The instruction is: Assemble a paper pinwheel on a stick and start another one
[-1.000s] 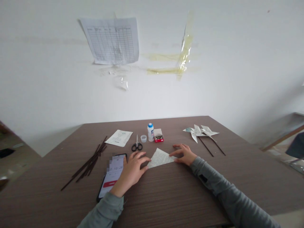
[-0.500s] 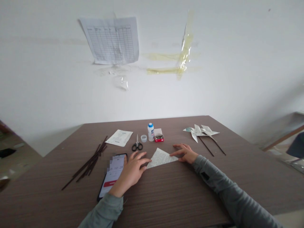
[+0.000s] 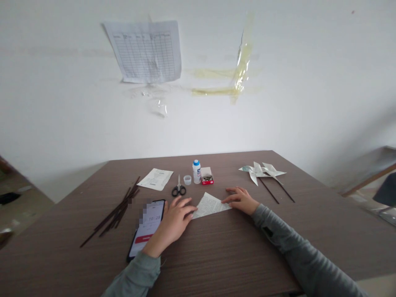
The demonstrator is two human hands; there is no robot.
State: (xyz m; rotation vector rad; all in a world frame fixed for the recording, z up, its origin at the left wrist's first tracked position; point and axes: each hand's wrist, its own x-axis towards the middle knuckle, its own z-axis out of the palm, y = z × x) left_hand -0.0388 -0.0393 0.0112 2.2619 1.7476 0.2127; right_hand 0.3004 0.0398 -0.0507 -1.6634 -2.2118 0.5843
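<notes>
Steadying a triangle of printed paper point(image 3: 210, 206) on a brown table point(image 3: 210, 251), we rest the fingertips of our left hand point(image 3: 175, 218) and right hand point(image 3: 243, 200) at its left and right corners.

Both hands look open, fingers spread, with the paper between them; whether either thumb pinches an edge, we cannot tell. Uneven pressure from one side could skew or miscrease the sheet, we judge, since only light fingertips seem to anchor it. Beside our left wrist lies a phone point(image 3: 140, 247), which a sideways sweep could nudge; scissors point(image 3: 178, 190) lie just beyond those fingers.
</notes>
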